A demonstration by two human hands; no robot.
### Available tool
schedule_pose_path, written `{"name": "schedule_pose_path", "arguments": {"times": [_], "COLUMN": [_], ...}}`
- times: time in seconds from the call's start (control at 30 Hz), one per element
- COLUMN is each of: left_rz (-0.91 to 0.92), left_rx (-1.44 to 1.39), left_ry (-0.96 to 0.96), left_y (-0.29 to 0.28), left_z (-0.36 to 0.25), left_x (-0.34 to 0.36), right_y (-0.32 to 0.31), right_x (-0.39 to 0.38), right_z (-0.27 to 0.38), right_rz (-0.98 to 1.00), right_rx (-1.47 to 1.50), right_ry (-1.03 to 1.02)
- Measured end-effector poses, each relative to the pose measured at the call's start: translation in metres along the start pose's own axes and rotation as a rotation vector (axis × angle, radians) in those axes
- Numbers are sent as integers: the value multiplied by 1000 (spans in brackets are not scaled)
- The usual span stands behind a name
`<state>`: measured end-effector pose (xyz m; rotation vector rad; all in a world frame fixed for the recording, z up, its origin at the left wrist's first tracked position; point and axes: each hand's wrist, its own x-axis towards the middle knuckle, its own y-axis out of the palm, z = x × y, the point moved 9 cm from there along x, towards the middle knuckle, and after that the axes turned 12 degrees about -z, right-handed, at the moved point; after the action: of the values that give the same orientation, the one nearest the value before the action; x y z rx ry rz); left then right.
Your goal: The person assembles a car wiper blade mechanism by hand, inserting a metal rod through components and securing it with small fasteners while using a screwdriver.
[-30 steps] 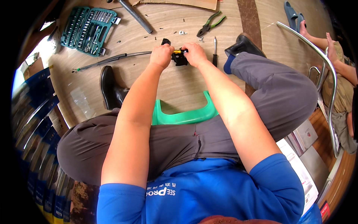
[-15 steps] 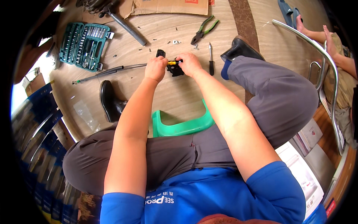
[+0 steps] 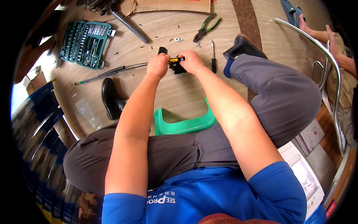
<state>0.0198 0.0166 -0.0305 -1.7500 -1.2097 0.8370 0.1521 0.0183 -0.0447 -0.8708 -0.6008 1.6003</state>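
My left hand (image 3: 158, 64) is closed on a black mechanism (image 3: 176, 67) on the floor, at the end where a thin cable (image 3: 131, 66) runs off leftward to a small green tip (image 3: 77, 83). Pinched around a short yellow piece (image 3: 174, 60) on that mechanism, my right hand (image 3: 191, 61) faces the left one; the fingertips are partly hidden. A screwdriver (image 3: 213, 56) lies just right of them. Green-handled pliers (image 3: 205, 30), a white nut (image 3: 178, 39) and several small screws (image 3: 198, 44) are scattered beyond.
An open socket set (image 3: 85, 44), metal bar (image 3: 129, 26) and cardboard (image 3: 169, 5) lie beyond. A green plastic stool (image 3: 182, 127) sits by my lap. Another person's hand (image 3: 331, 43) and foot (image 3: 302, 23) are beside bent chrome tubing (image 3: 305, 33). A further person's arm (image 3: 28, 59) edges in left.
The whole view has shifted a little, with the floor items lower in the picture than a second ago. Both hands remain on the black mechanism with little visible movement.
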Motion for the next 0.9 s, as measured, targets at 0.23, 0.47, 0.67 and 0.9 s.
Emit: {"name": "schedule_pose_path", "arguments": {"times": [0.23,0.47,0.67,0.9], "left_rz": [201,323,290,151], "left_rx": [-50,-38,-35,21], "left_ry": [-171,-240,-254,-127], "left_y": [0,-3,-3,-2], "left_z": [7,8,4,-1], "left_x": [9,11,6,4], "right_y": [2,8,10,8], "right_x": [3,10,7,7], "right_z": [5,0,-3,-3], "right_rz": [108,175,142,144], "right_rx": [41,119,109,165], "right_ry": [-2,6,29,95]}}
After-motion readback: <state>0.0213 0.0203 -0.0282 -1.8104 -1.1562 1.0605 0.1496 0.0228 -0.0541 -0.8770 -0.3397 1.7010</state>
